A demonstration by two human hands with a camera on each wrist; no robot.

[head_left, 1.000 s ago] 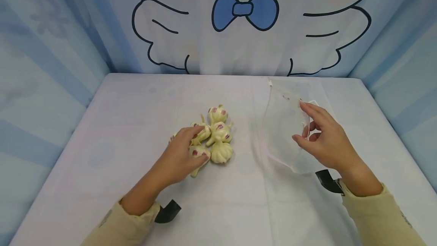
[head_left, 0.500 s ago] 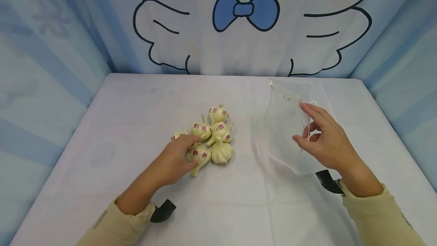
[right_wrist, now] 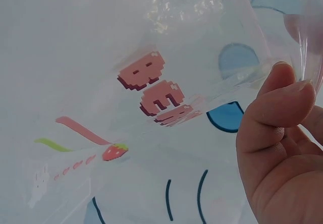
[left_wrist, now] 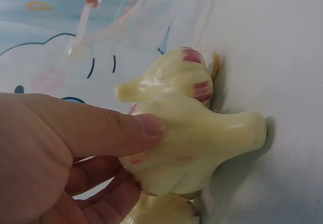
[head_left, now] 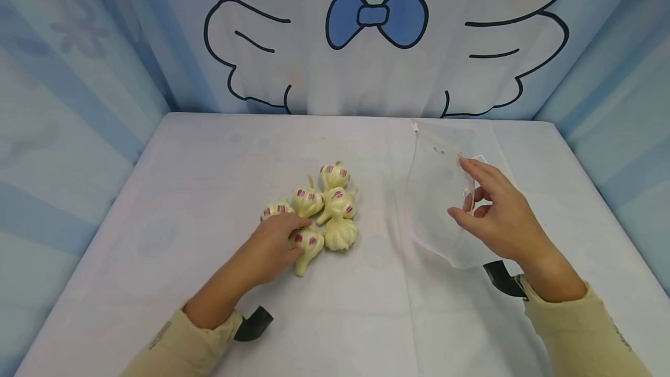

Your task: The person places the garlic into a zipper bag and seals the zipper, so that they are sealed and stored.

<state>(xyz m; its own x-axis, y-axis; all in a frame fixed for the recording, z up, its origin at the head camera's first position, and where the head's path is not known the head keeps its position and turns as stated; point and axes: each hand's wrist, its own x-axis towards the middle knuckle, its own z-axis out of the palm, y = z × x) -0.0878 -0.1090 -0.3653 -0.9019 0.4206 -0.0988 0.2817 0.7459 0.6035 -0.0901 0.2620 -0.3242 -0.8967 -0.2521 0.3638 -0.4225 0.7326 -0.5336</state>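
Observation:
Several garlic bulbs, cream with purple patches, lie clustered on the white table. My left hand (head_left: 272, 249) pinches the nearest garlic bulb (left_wrist: 192, 138), thumb on one side and fingers on the other; its stem points toward me. Just beyond, in the left wrist view, is another garlic bulb (left_wrist: 171, 77). To the right, my right hand (head_left: 505, 214) holds a clear plastic bag (head_left: 434, 208) by its rim, with fingers curled at the opening. Pink lettering (right_wrist: 151, 72) and a small strawberry print (right_wrist: 115, 152) show on the bag in the right wrist view.
The white-covered table (head_left: 199, 156) ends at a printed curtain (head_left: 366, 74) with a blue bow. Blue patterned curtains (head_left: 57, 132) close in both sides. A garlic bulb with its ribbed underside showing (head_left: 340, 234) sits right of the one in my hand.
My left hand has drawn back slightly toward me and lower over the cluster, its fingers now on the nearest garlic bulb, which has shifted a little. My right hand and the bag stay put.

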